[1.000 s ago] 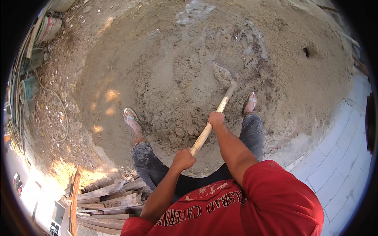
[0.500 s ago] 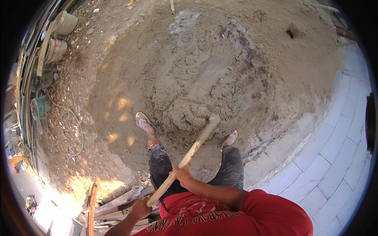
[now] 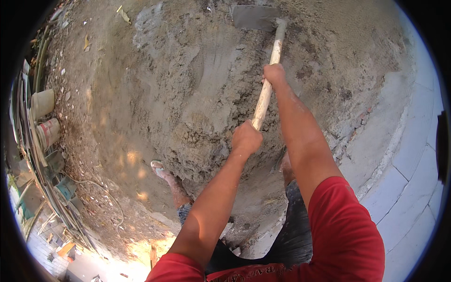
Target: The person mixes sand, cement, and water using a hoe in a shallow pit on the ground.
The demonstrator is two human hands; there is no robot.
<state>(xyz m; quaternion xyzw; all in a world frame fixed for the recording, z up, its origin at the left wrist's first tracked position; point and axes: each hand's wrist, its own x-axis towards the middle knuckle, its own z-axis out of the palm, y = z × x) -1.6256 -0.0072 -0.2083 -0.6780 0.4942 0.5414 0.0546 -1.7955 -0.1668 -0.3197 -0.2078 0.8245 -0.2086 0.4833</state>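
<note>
Both my hands are wrapped round the pale wooden handle of a hoe (image 3: 264,101). My left hand (image 3: 247,137) grips the near end of the handle, while my right hand (image 3: 274,74) holds it farther up, nearer the head. Out at the far side, the broad flat metal blade (image 3: 253,18) is raised away from me, coated in grey. Below and beyond my hands spreads a heap of wet grey-brown mortar or mud (image 3: 202,127), lumpy near my feet and smoother farther off.
My sandalled left foot (image 3: 162,170) stands at the heap's near edge; the right is partly hidden behind my arm. Pale block paving (image 3: 399,207) borders the right side. Along the left are buckets (image 3: 43,103), a thin hose (image 3: 105,188) and long poles (image 3: 35,155).
The hoe has swung up and forward from the mix between my feet to the far side. Both arms are now stretched out, and my hands have moved away from my body.
</note>
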